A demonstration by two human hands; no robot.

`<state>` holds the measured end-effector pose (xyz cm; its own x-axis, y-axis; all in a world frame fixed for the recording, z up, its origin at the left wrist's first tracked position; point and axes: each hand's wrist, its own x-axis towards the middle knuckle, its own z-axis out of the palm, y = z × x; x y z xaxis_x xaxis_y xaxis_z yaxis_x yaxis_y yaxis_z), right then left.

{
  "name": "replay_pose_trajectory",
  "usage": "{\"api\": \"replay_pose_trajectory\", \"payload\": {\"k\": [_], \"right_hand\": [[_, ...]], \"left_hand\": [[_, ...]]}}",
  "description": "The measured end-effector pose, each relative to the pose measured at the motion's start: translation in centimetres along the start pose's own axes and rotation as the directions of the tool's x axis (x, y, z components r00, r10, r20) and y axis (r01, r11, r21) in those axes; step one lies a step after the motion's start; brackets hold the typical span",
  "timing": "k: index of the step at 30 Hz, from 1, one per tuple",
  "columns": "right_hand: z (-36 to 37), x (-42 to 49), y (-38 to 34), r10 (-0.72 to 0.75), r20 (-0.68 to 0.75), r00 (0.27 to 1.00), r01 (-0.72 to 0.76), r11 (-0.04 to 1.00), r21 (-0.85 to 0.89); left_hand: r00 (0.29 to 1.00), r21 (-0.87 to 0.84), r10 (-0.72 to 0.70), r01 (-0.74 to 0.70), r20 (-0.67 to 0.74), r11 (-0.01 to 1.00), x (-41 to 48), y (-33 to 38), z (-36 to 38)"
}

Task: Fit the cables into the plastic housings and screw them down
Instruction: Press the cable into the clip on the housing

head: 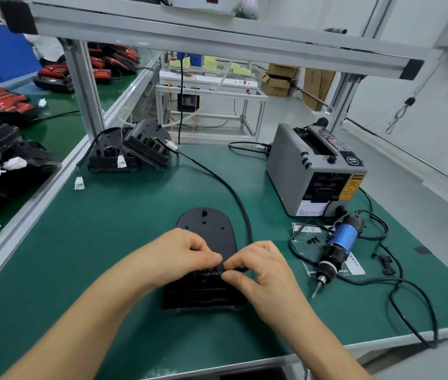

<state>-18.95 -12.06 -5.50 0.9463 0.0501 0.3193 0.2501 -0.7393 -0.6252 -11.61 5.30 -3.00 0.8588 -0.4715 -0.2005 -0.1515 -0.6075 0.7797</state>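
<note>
I am viewing a factory assembly workshop: green-matted worktop (pixel 124 242), aluminium-profile frame (pixel 217 37) at 12 o'clock, electric screwdriver (pixel 337 245) at 3 o'clock, stacked black housings (pixel 132 149) at 11 o'clock.

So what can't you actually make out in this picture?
Head view only.
Where the cable meets the housing: covered by the fingers of the left hand and right hand.
Label text on the grey machine: too small.
The screws beside the screwdriver: too small to count.
</note>
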Motion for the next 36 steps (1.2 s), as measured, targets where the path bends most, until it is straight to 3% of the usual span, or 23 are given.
{"api": "replay_pose_trajectory", "payload": {"k": [5, 8, 11, 13, 16, 22, 30, 31, 33, 34, 35, 36], "right_hand": [[-0.3, 0.3, 0.6, -0.015, 0.025, 1.000, 0.015, 1.000, 0.012], [-3.0, 1.9, 3.0, 0.109, -0.051, 0.993, -0.114, 0.989, -0.092], [-7.6, 4.0, 7.0, 0.312, -0.153, 0.938, -0.348, 0.822, -0.452], [-9.7, 4.9, 9.3, 0.421, -0.119, 0.899, -0.396, 0.668, -0.630], [-10.0, 5.5, 11.0, 0.464, -0.043, 0.885, -0.350, 0.600, -0.719], [-8.5, 5.8, 12.3, 0.384, -0.029, 0.923, -0.219, 0.462, -0.859], [-8.1, 5.8, 11.8, 0.378, -0.058, 0.924, -0.235, 0.441, -0.866], [-8.1, 5.7, 11.2, 0.367, -0.067, 0.928, -0.247, 0.469, -0.848], [-8.1, 5.5, 9.1, 0.342, -0.091, 0.935, -0.320, 0.705, -0.633], [-7.8, 5.1, 7.5, 0.358, -0.071, 0.931, -0.356, 0.848, -0.392], [-7.2, 4.6, 5.6, 0.361, -0.009, 0.933, -0.359, 0.926, -0.115], [-6.6, 4.0, 3.5, 0.320, 0.068, 0.945, -0.326, 0.939, 0.108]], "left_hand": [[0.999, -0.032, -0.011, 0.010, -0.031, 0.999, -0.4, 0.0, 0.5], [0.996, -0.059, -0.044, 0.040, -0.073, 0.997, -0.8, -0.1, 0.9], [0.993, -0.080, -0.058, 0.050, -0.104, 0.996, -1.0, -0.1, 1.3], [0.991, -0.077, -0.062, 0.054, -0.117, 0.996, -1.2, 0.0, 1.5], [0.989, -0.085, -0.066, 0.055, -0.132, 0.995, -1.3, 0.0, 1.5], [0.987, -0.110, -0.069, 0.054, -0.144, 0.992, -1.3, -0.1, 1.6], [0.990, -0.121, -0.067, 0.052, -0.120, 0.991, -1.3, 0.0, 1.4], [0.991, -0.122, -0.068, 0.054, -0.117, 0.991, -1.4, 0.1, 1.4], [0.991, -0.128, -0.070, 0.055, -0.115, 0.990, -1.5, 0.0, 1.3], [0.991, -0.133, -0.072, 0.057, -0.113, 0.990, -1.5, 0.0, 1.4], [0.991, -0.138, -0.074, 0.058, -0.111, 0.989, -1.5, 0.0, 1.4], [0.991, -0.143, -0.077, 0.061, -0.113, 0.988, -1.5, -0.1, 1.4]]}}
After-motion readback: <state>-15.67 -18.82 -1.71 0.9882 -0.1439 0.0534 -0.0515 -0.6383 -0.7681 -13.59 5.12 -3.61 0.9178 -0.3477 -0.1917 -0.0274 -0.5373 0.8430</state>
